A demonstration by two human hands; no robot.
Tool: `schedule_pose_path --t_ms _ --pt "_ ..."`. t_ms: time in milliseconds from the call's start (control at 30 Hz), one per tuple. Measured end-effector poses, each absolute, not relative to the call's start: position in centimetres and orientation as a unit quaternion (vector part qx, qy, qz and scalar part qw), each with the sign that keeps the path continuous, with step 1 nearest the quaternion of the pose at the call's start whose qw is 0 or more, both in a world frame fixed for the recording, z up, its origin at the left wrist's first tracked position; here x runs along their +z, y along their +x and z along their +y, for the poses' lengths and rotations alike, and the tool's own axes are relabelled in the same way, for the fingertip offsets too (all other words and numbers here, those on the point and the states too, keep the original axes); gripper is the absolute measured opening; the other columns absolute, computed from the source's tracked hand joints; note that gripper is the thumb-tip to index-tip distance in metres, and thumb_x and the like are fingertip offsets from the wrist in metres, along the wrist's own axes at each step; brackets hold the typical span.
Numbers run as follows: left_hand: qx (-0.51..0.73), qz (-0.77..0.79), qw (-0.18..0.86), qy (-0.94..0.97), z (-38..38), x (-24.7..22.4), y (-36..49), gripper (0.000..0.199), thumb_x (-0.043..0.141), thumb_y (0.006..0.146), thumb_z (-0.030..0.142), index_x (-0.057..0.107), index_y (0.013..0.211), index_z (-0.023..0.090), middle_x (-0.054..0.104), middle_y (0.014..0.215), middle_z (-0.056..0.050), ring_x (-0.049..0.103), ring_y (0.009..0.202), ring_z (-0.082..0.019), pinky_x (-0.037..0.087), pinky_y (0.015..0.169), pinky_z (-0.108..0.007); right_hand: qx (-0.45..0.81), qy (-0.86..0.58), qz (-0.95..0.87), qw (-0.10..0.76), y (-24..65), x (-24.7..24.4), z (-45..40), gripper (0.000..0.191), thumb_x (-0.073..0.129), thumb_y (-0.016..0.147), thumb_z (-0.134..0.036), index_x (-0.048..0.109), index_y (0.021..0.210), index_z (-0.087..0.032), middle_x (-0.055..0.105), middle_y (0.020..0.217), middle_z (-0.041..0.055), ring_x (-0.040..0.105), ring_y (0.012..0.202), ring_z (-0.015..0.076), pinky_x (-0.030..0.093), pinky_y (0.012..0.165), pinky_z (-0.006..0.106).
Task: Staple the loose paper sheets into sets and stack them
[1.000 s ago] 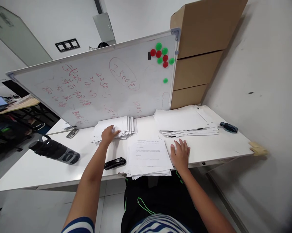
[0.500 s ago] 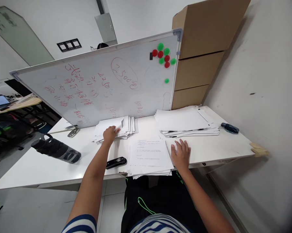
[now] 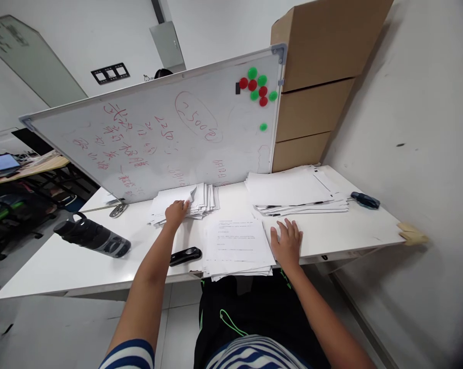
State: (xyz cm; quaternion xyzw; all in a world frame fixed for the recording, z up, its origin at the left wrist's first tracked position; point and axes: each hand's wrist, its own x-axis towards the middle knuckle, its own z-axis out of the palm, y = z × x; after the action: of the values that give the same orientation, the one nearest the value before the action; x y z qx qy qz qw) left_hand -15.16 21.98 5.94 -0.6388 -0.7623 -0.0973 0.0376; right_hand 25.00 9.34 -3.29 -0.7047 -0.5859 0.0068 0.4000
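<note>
My left hand (image 3: 175,214) is at the near edge of the left paper stack (image 3: 206,205), thumb and fingers closed on its top sheet (image 3: 177,196). That sheet's right corner curls upward beside the fingertips. My right hand (image 3: 287,243) lies on the white table (image 3: 323,233) with its fingers spread and nothing in it. Its thumb side is against or just beside the right edge of a printed paper stack (image 3: 237,243) in front of me. Between my left forearm and that stack is a black stapler (image 3: 185,255).
A larger paper pile (image 3: 293,188) lies at the back right, near a dark blue tool (image 3: 365,200). A dark water bottle (image 3: 95,236) lies at the left. Behind stand a whiteboard (image 3: 216,110) with magnets and stacked cardboard boxes (image 3: 316,107). A wall borders the right side.
My left fingers have shifted slightly at the top sheet, and its curled corner stands a little higher. My right hand stays in place. The view has turned slightly.
</note>
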Motion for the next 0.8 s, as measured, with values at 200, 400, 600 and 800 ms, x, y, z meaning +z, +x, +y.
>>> schedule_pose_path --t_ms 200,400,600,800 --pt "-0.107 -0.766 0.020 -0.633 22.5 6.1 -15.6 0.042 0.037 0.097 0.045 0.068 0.093 0.016 0.067 0.100 -0.013 0.061 0.090 -0.025 0.039 0.071 -0.030 0.009 -0.706 -0.586 0.398 24.9 -3.4 9.4 0.046 0.037 0.098 -0.045 0.062 0.123 -0.015 0.050 0.144 0.0188 0.032 0.142 0.0364 0.023 0.112 0.066" --pt "-0.173 -0.767 -0.028 -0.618 22.1 7.8 -16.5 0.024 0.046 0.089 0.030 0.066 0.085 0.017 0.067 0.084 -0.009 0.059 0.083 -0.023 0.038 0.069 -0.029 0.009 -0.706 -0.585 0.399 25.0 -3.3 9.3 0.045 0.038 0.098 -0.044 0.062 0.122 -0.015 0.052 0.143 0.0189 0.033 0.142 0.0362 0.024 0.112 0.066" --pt "-0.352 -0.753 -0.114 -0.543 19.0 10.4 -14.1 0.041 0.044 0.090 0.050 0.063 0.081 0.015 0.065 0.072 -0.006 0.059 0.070 -0.017 0.044 0.065 -0.028 0.025 -0.696 -0.583 0.418 25.1 -3.6 9.4 0.046 0.040 0.097 -0.046 0.063 0.122 -0.015 0.053 0.142 0.0184 0.034 0.142 0.0368 0.022 0.112 0.068" --pt "-0.615 -0.544 -0.428 -0.378 8.4 13.2 -5.7 0.050 0.086 0.056 0.047 0.072 0.088 0.012 0.073 0.084 -0.009 0.065 0.072 -0.019 0.051 0.067 -0.031 0.197 -0.624 -0.559 0.508 25.8 -1.0 8.1 0.055 0.046 0.091 -0.059 0.059 0.128 -0.021 0.053 0.143 0.0148 0.036 0.142 0.0331 0.023 0.116 0.063"
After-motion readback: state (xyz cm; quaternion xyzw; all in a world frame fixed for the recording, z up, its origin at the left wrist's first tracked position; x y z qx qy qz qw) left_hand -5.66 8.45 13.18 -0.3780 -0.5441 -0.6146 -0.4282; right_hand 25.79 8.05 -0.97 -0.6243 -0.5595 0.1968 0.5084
